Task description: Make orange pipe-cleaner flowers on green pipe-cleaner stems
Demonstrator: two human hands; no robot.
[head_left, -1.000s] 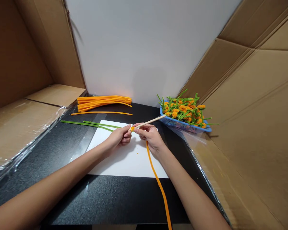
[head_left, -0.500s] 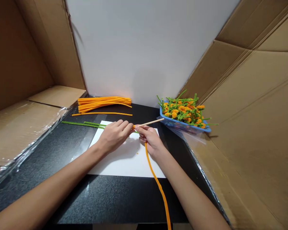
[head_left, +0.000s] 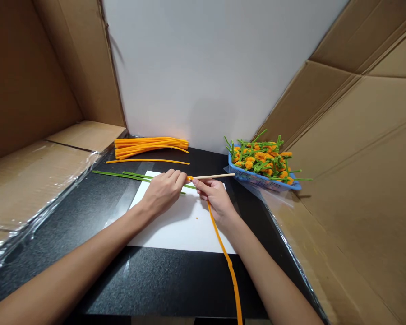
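Note:
My left hand (head_left: 165,190) is closed around a thin wooden stick (head_left: 216,176) that points right. A small orange coil shows on the stick between the hands. My right hand (head_left: 216,198) pinches an orange pipe cleaner (head_left: 230,266) beside the coil; its long tail hangs down past the table's front edge. Both hands are over a white sheet (head_left: 176,234). Green pipe cleaners (head_left: 111,174) lie on the table, running to the right under my left hand.
An orange pipe cleaner bundle (head_left: 149,146) lies at the back left, with a single orange one (head_left: 149,160) before it. A blue basket (head_left: 264,180) of orange and green pieces stands at the right. Cardboard walls (head_left: 352,149) flank the black table (head_left: 155,284).
The wooden stick has swung from slanting upward to nearly level. More of the orange coil shows between my hands. The whole view has shifted slightly.

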